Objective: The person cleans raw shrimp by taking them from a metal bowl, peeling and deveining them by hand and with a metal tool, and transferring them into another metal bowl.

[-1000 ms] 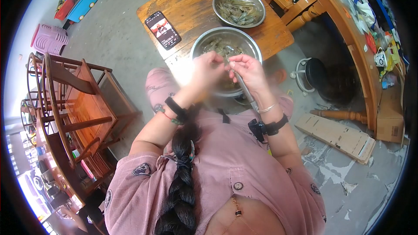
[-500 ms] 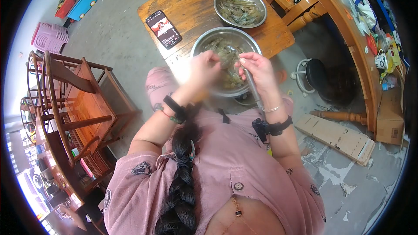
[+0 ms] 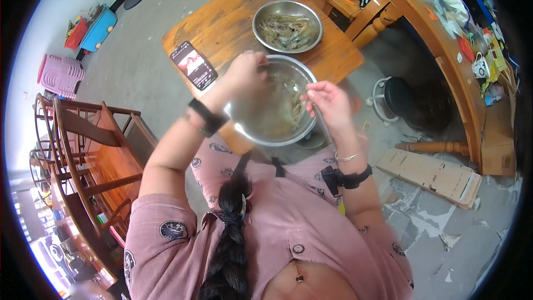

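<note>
The metal bowl [image 3: 233,125] near my lap holds raw, grey-green shrimp [image 3: 294,105]. My left hand [image 3: 249,73] is over that bowl's far left rim, smeared by motion, so what its fingers hold cannot be made out. At the bowl's right edge, my right hand [image 3: 332,105] has its thumb and fingers closed on a slim silver metal tool [image 3: 323,126], whose long part runs back toward the wrist; its tip is hard to see. Beyond stands a second metal bowl [image 3: 257,32] with more shrimp [image 3: 288,30] in it.
Both bowls are at the wooden table [image 3: 222,22], the nearer one at its front edge. A lit phone [image 3: 194,65] lies on the table's left. A wooden armchair [image 3: 105,144] is at left, a black stool [image 3: 400,97] and flat cardboard [image 3: 430,175] at right.
My left hand has swung left and away from my right hand, toward the bowl's far rim. My right hand keeps its grip on the metal tool. The camera view has shifted.
</note>
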Action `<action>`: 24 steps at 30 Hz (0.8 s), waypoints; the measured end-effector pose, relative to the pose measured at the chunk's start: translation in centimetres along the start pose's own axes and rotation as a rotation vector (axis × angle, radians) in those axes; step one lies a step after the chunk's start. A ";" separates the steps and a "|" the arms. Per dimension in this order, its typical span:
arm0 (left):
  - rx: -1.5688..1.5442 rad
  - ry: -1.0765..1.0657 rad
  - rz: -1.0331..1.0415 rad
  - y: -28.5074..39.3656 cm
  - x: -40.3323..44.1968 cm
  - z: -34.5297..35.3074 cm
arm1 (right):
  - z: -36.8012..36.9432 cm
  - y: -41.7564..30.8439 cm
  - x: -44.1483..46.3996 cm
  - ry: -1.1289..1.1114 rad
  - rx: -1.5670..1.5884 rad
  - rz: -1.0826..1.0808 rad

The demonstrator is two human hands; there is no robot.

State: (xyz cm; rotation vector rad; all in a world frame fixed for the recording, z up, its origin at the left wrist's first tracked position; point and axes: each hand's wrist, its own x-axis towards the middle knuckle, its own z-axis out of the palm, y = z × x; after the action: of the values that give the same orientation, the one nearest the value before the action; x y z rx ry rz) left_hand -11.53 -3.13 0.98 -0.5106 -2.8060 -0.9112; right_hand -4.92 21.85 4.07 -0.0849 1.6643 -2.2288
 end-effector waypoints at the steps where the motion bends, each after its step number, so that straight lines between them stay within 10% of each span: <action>1: 0.031 0.043 0.139 -0.5 2.0 -0.2 | 0.0 0.3 0.1 -0.003 -0.017 0.016; 11: 0.358 -0.344 0.007 -3.6 18.6 5.6 | -0.5 3.2 1.1 -0.032 0.028 0.120; 15: 0.499 -0.112 0.415 -3.3 16.4 7.3 | -1.6 3.9 1.4 -0.051 -0.042 0.100; 24: 0.559 -0.394 0.070 -1.7 18.7 8.2 | -1.8 4.4 1.5 -0.060 -0.039 0.128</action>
State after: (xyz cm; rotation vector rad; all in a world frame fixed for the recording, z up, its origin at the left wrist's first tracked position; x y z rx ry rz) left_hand -29.90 5.56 -2.08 -0.7504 -3.1616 0.0192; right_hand -5.73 22.00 -0.83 -0.0533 1.6344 -2.0804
